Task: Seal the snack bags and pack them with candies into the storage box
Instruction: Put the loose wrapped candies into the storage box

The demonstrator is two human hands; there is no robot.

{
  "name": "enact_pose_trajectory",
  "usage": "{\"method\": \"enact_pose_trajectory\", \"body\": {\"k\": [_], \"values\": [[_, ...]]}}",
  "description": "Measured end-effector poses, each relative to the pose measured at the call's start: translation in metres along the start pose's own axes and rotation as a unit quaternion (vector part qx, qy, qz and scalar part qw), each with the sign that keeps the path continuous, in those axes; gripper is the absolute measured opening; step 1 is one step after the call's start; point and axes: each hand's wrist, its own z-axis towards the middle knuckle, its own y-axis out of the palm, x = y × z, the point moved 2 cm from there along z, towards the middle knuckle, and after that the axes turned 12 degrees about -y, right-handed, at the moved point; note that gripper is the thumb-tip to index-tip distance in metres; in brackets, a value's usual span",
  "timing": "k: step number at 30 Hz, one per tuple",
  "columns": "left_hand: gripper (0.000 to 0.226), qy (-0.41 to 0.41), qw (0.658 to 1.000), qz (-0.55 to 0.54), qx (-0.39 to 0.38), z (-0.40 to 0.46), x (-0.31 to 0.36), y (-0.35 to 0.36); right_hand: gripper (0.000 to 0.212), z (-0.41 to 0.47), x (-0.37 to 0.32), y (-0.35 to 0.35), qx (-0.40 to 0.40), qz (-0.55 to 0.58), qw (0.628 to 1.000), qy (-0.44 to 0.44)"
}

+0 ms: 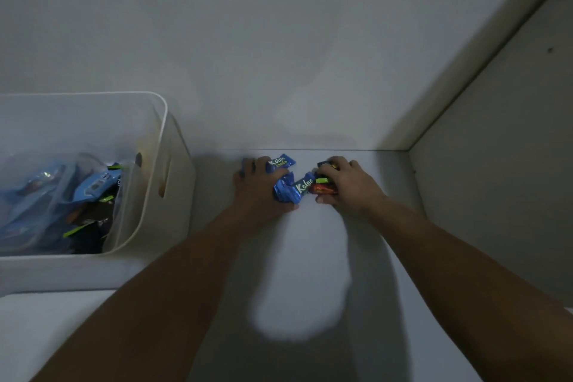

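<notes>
Both hands are curled over a small heap of wrapped candies on a white shelf, gathering them up: the left hand [259, 186] has its fingers bent round blue wrappers [286, 189], one of them poking out past the fingertips, and the right hand [344, 184] cups a darker clump that includes a red and orange candy [324, 188] with a green edge. How many pieces each hand really has hold of cannot be told, since the fingers cover most of the heap. The two hands almost meet, with a blue candy bridging the gap between them. To the left of the candies, well apart, stands the white storage box [164, 146] with cut-out handles; it already holds several blue snack bags [93, 189], some with green clips, which suggests the sealing is done and the candies are the last things to pack. To do this step well, the hands would best close fully under the heap before lifting, because the slippery wrappers can spill from a loose scoop, then travel leftward together and release low inside the box, over the bags. Dim light and a broad shadow lie on the shelf nearer the person than the candies.
</notes>
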Motion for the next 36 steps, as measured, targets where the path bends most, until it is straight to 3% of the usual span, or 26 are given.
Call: {"method": "enact_pose_trajectory", "body": {"k": [2, 8, 11, 15, 18, 27, 32, 36], "values": [[0.06, -0.008, 0.999, -0.036, -0.025, -0.008, 0.005, -0.002, 0.057, -0.003, -0.006, 0.002, 0.029, 0.04, 0.999, 0.014], [0.028, 0.054, 0.988, -0.143, 0.011, -0.031, 0.005, -0.003, 0.036, -0.021, -0.026, -0.014, 0.069, 0.121, 0.988, 0.062], [0.03, 0.054, 0.983, -0.176, 0.004, -0.048, 0.004, -0.013, 0.034, -0.032, -0.036, -0.024, 0.078, 0.164, 0.979, 0.089], [0.053, -0.029, 0.976, -0.204, -0.073, -0.061, -0.003, -0.038, 0.03, -0.044, -0.051, -0.042, 0.113, 0.201, 0.967, 0.111], [0.058, -0.035, 0.976, -0.193, -0.092, -0.068, 0.002, -0.069, 0.034, -0.05, -0.064, -0.06, 0.128, 0.204, 0.962, 0.126], [0.05, -0.019, 0.979, -0.2, -0.025, -0.073, -0.011, -0.187, 0.031, -0.036, -0.142, -0.141, 0.139, 0.28, 0.945, 0.094], [0.044, -0.053, 0.974, -0.217, 0.029, -0.085, -0.059, -0.246, 0.036, 0.001, -0.215, -0.17, 0.138, 0.336, 0.93, 0.051], [0.043, -0.104, 0.971, -0.213, 0.025, -0.097, -0.113, -0.27, 0.042, 0.036, -0.273, -0.174, 0.12, 0.368, 0.922, 0.032]]}}
